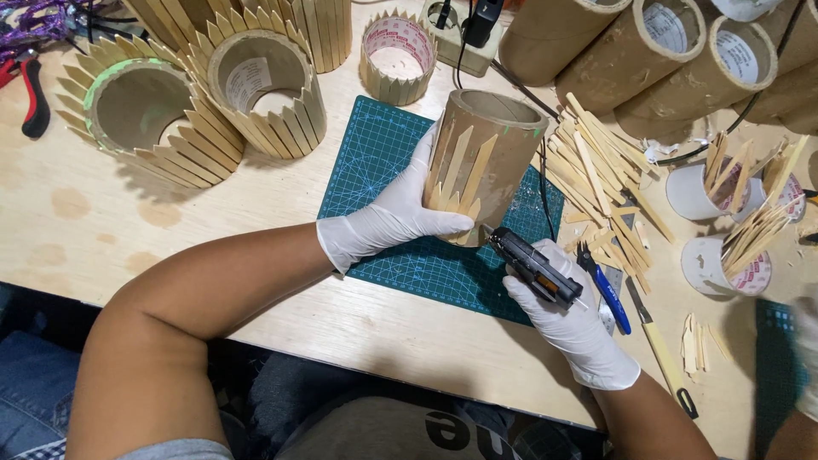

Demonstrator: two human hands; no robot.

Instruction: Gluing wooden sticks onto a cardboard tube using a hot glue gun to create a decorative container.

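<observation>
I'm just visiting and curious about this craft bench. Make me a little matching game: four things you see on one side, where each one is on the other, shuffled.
Things:
1. cardboard tube
2. glue gun
3. red-handled pliers
4. loose wooden sticks

Places:
A. far left edge of the table
B. heaped just right of the green cutting mat
C. held in the right hand, nozzle at the tube's base
D. steadied on the mat by the left hand

Pairs: 1-D, 2-C, 3-A, 4-B
</observation>
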